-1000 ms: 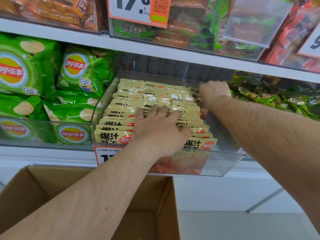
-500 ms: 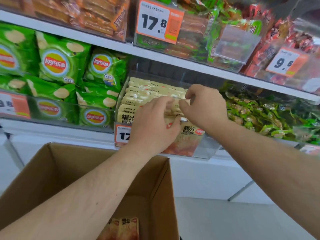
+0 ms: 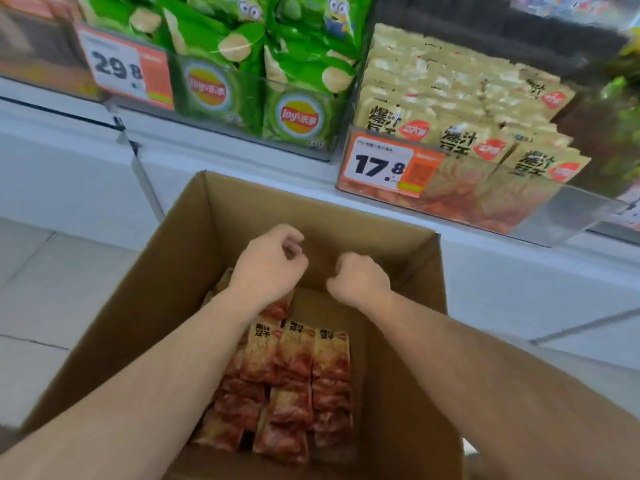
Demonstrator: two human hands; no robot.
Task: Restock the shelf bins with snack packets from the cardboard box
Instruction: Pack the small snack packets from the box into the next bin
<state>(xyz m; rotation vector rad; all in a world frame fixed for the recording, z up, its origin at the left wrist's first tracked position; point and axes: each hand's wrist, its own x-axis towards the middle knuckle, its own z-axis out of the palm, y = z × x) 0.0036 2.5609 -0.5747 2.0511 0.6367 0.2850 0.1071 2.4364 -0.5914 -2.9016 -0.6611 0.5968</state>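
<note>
The open cardboard box (image 3: 194,271) stands on the floor below the shelf. Rows of red and beige snack packets (image 3: 298,362) lie at its bottom. My left hand (image 3: 268,266) and my right hand (image 3: 360,278) hover side by side inside the box's far end, above the packets. Both have their fingers curled and hold nothing. On the shelf at upper right, the clear bin (image 3: 554,216) is packed with the same beige packets (image 3: 450,98), standing in rows.
An orange 17.8 price tag (image 3: 381,166) hangs on the bin's front. To the left, green chip bags (image 3: 298,116) fill another bin with a 29.8 tag (image 3: 121,67). White shelf base (image 3: 519,289) runs behind the box; tiled floor (image 3: 41,289) lies left.
Both hands have left the packets in the shelf bin and dropped down into the cardboard box. My view has tilted down onto the box.
</note>
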